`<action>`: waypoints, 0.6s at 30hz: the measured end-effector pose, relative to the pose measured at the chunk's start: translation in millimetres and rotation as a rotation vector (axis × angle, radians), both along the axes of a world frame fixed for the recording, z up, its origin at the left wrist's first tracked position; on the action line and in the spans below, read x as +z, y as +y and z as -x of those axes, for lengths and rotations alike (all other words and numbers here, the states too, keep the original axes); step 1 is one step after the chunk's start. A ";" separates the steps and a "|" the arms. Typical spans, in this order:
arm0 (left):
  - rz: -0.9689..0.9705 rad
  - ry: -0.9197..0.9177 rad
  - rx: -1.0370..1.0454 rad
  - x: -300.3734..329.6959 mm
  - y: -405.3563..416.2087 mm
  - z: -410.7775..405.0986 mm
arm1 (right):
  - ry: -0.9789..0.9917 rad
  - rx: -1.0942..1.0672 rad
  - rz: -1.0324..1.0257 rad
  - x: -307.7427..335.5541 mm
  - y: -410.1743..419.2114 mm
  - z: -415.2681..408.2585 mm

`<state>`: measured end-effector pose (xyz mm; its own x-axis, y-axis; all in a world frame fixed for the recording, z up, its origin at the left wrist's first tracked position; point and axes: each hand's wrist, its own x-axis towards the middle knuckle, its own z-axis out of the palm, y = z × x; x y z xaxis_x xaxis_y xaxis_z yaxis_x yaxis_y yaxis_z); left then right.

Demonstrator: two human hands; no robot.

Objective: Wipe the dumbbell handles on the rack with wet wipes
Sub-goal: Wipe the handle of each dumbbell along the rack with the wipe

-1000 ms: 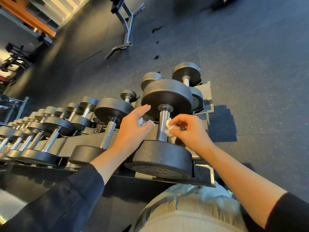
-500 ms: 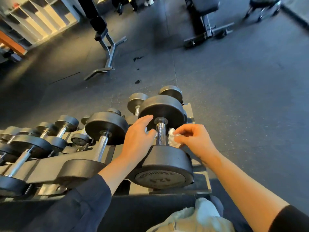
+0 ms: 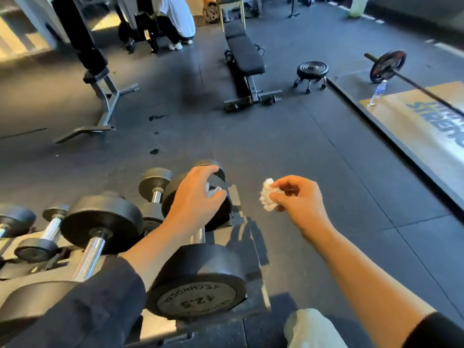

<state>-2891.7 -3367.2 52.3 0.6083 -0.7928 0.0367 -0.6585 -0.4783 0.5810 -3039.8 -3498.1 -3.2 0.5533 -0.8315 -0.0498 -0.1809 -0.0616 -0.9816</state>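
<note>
The right hand (image 3: 298,202) pinches a crumpled wipe (image 3: 267,198) in the air, right of the rack (image 3: 253,249) and off every handle. The left hand (image 3: 198,197), fingers loosely curled, holds a white scrap above the nearest dumbbell (image 3: 200,275). Dumbbells further left probably still need wiping.

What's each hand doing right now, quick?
Left hand: fingers loosely spread above the end dumbbell, a bit of white wipe at its fingertips; grip unclear.
Right hand: pinching a crumpled wet wipe, off the rack.
</note>
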 end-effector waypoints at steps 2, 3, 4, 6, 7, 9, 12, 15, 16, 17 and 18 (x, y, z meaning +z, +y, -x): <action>0.011 -0.006 -0.020 3.5 -29.8 5.4 | -0.028 0.004 -0.001 4.6 -24.8 -4.2; 0.013 -0.005 -0.025 2.8 -46.1 9.0 | -0.034 0.014 -0.001 5.4 -39.5 -6.2; 0.010 -0.001 -0.027 0.7 -63.0 12.1 | -0.040 0.027 0.001 5.6 -55.7 -7.9; -0.014 0.017 -0.013 -5.9 -100.1 17.8 | -0.049 0.049 0.000 4.1 -93.5 -9.7; -0.025 0.024 0.001 -9.5 -119.7 20.7 | -0.053 0.055 0.000 3.2 -114.5 -9.7; -0.030 0.051 0.036 -19.3 -158.1 26.4 | -0.048 0.072 -0.002 -0.2 -158.6 -8.0; -0.045 0.122 0.126 -31.3 -204.7 35.5 | -0.019 0.115 -0.047 -6.3 -217.9 -7.0; -0.044 0.179 0.241 -42.2 -231.7 30.9 | 0.013 0.193 -0.078 -9.3 -262.2 -22.9; -0.039 0.194 0.292 -44.5 -236.1 26.3 | 0.031 0.229 -0.080 -10.3 -273.4 -32.7; -0.035 0.205 0.351 -45.6 -238.7 20.3 | 0.046 0.268 -0.082 -11.9 -282.3 -44.5; -0.027 0.205 0.405 -46.2 -240.2 13.2 | 0.054 0.310 -0.083 -13.7 -288.7 -57.0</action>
